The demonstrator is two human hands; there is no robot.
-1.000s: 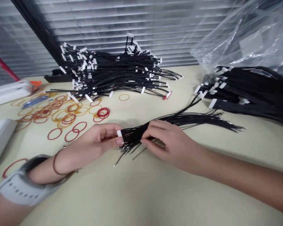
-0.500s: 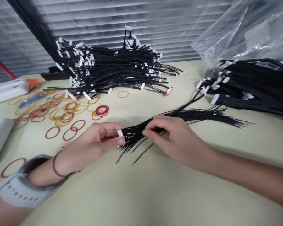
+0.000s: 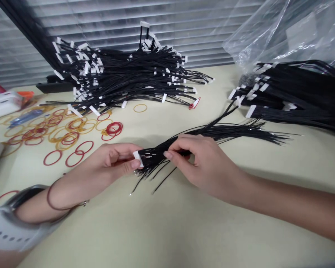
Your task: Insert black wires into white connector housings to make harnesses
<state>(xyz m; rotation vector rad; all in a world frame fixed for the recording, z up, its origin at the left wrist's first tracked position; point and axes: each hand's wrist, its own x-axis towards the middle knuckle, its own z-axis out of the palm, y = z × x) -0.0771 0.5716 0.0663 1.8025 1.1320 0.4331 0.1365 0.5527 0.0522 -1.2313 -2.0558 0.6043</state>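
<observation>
My left hand (image 3: pixel 111 163) pinches a white connector (image 3: pixel 138 159) between thumb and fingertips. Black wires run to the right from the connector, over a loose bundle of black wires (image 3: pixel 229 133) with bare metal terminals at their ends. To the right, my right hand (image 3: pixel 203 160) is closed, thumb against fingers; it seems to grip black wire close to the connector, though its fingertips hide which strand. Below the hands, several wire ends (image 3: pixel 153 192) fan out over the table.
Behind lies a large pile of black wire harnesses (image 3: pixel 128 74) with white connectors. More harnesses (image 3: pixel 301 96) lie at right by a clear plastic bag (image 3: pixel 284 33). Red and yellow rubber bands (image 3: pixel 69 137) are scattered at left on the pale table (image 3: pixel 184 230), near a blue plastic piece (image 3: pixel 26 118).
The whole view has shifted slightly, so things appear a little further left and up. Both hands keep nearly the same hold on the connector and wires.
</observation>
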